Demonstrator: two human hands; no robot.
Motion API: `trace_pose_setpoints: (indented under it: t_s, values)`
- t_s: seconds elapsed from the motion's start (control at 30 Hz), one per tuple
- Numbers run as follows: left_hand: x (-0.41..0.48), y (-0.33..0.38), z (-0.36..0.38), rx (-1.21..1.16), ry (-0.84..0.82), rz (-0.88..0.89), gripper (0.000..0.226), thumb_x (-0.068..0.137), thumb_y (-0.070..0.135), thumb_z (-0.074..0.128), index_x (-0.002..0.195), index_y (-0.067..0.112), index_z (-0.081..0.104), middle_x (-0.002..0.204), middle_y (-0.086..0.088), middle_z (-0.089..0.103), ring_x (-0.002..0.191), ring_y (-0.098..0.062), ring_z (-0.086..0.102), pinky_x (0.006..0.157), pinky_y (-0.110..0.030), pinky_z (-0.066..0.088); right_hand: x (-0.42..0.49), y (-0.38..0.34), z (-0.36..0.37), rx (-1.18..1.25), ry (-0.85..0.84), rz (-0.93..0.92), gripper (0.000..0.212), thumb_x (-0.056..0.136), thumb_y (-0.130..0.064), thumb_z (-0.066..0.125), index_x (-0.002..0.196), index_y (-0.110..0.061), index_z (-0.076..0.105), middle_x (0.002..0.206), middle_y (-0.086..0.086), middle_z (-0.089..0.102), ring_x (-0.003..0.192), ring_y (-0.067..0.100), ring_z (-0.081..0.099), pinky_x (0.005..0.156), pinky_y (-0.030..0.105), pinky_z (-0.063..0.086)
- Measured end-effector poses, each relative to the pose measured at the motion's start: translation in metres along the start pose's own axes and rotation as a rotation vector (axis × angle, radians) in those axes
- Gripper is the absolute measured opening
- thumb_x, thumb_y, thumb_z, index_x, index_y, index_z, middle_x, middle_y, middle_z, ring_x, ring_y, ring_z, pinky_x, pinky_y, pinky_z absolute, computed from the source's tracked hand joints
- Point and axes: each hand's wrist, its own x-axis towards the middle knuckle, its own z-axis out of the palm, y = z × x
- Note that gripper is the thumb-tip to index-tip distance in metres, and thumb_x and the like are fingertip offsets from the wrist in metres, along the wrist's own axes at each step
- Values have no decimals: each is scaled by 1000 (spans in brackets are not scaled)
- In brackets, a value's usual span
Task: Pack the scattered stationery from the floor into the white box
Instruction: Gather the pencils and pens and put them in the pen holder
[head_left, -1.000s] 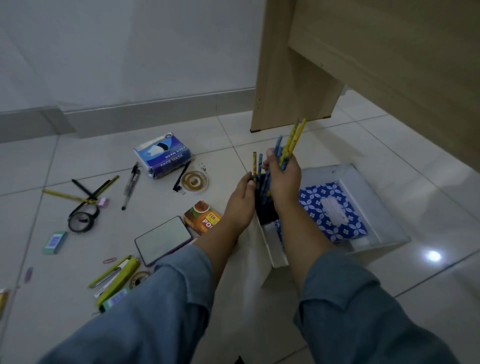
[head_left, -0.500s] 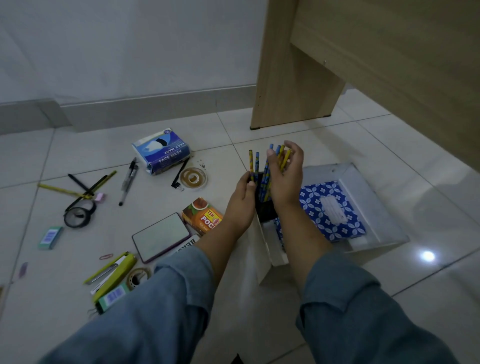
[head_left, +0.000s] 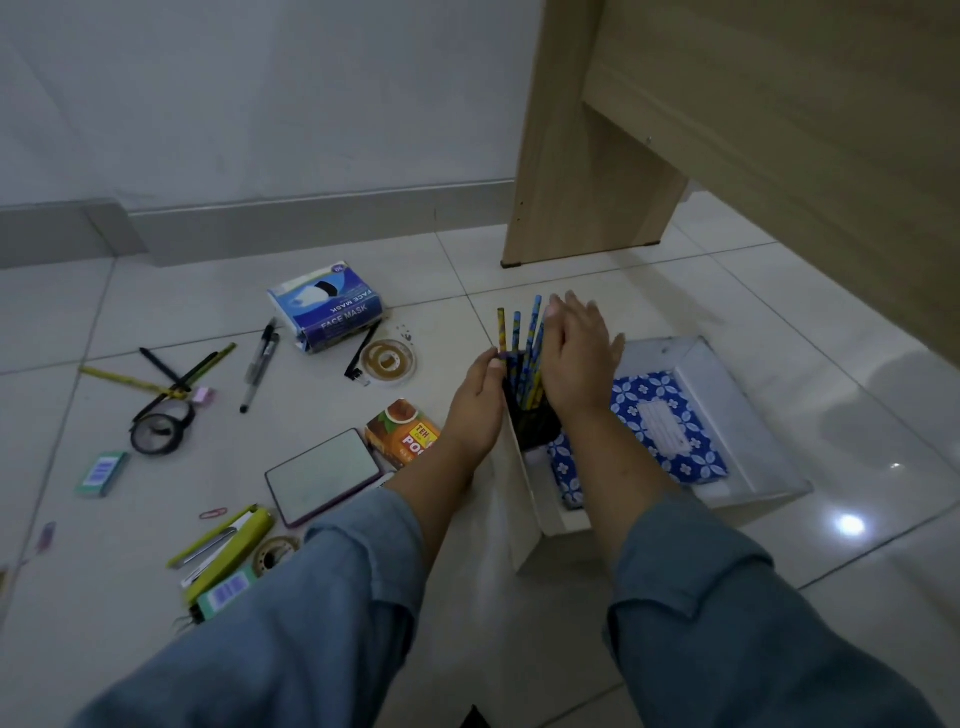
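Note:
The white box (head_left: 727, 410) lies open on the tiled floor with a blue flower-patterned book (head_left: 696, 457) flat inside it. A dark pencil holder (head_left: 535, 431) stands at the box's near-left corner, with several blue and yellow pencils (head_left: 517, 332) sticking up out of it. My left hand (head_left: 475, 410) is curled around the holder's left side, thumb on its rim. On the right of the pencils is my right hand (head_left: 576, 364), fingers straight and apart, holding nothing.
Left of the box lie a face mask box (head_left: 327, 306), a tape roll (head_left: 389, 361), pens (head_left: 260, 364), an orange tea carton (head_left: 405, 434), a flat tablet-like slate (head_left: 322, 475), a yellow-green stapler (head_left: 234, 545) and a black ring (head_left: 158, 431). A wooden desk leg (head_left: 582, 182) stands behind.
My right hand lowered its bundle of pencils into the holder and let go, and its fingers are now spread. The left hand stayed on the holder.

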Motion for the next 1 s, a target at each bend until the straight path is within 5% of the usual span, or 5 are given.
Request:
trace_pose_setpoints:
  t_s: [0.17,0.27,0.5,0.83,1.0]
  values:
    - [2,0,-12,72,133,-17,43,102,30,25,135,10,44,141,-10,47,128,-25,45,112,-36,33,2,-34,-7,90,165,-222,36,96,-21,36,113,-9,64,114,7,66,111,21,58,115,43,18]
    - [4,0,-26,105,258,-45,42,101,31,27,129,8,49,133,-13,53,121,-27,51,107,-40,38,0,-56,4,217,92,-352,27,93,-11,43,105,-3,66,104,13,68,102,26,59,89,21,37]
    - [-5,-19,-95,301,484,-118,34,99,24,35,111,1,56,114,-21,61,107,-34,56,86,-33,42,-43,-91,57,348,-195,-236,23,95,-9,44,107,-4,63,107,13,66,103,29,57,85,40,49]
    - [-21,-96,-218,394,630,-265,33,97,18,41,123,1,52,126,-21,56,116,-33,52,95,-34,40,-102,-82,141,285,-593,-101,21,91,-7,48,106,-6,62,71,-5,52,65,11,53,62,21,41]
    - [10,-115,-269,404,709,-277,33,97,17,38,124,2,51,126,-22,56,113,-37,53,92,-38,43,-82,-95,190,183,-561,-164,20,89,-2,50,103,0,64,100,16,63,88,24,59,76,24,41]
